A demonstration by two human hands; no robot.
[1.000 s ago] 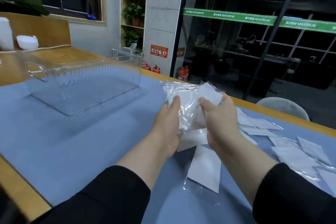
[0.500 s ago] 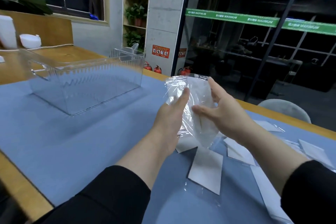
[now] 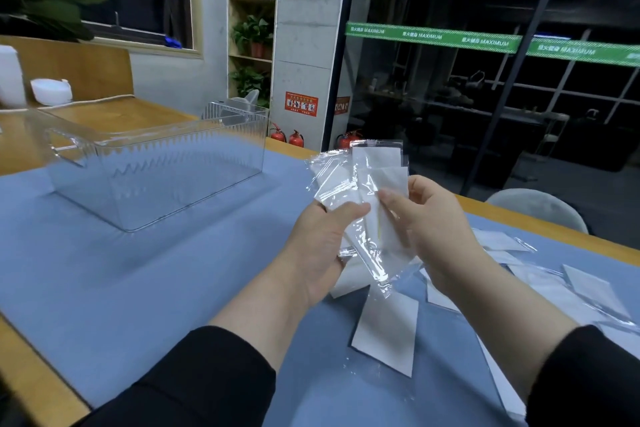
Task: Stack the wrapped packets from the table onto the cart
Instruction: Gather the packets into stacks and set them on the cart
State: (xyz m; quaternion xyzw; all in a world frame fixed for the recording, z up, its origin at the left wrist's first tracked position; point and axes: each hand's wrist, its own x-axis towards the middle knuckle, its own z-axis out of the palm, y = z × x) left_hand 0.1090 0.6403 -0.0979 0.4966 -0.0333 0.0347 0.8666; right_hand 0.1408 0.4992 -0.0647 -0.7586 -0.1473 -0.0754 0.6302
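Both hands grip fanned bunch of wrapped packets [image 3: 367,184] above blue table mat [image 3: 138,288]: left hand [image 3: 322,246] pinches lower edge, right hand [image 3: 429,229] thumb-clamps side. Long axes upright, tops splayed away. Clear bin [image 3: 156,163] far left, open mat between; loose packets [image 3: 384,333] below and right.

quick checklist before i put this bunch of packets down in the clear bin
1. Bunch held by both hands: ok. Left hand and right hand both grip the packets.
2. Bunch squared up: not ok. The packets fan out at different angles.
3. Bin free to receive: ok. It looks empty and stands open to the left of the hands.
4. Path to the bin: ok. Only blue cloth lies between.
5. Table stock gathered: not ok. Loose packets remain on the cloth.
6. Count in hand: cannot tell. The wrappers overlap.
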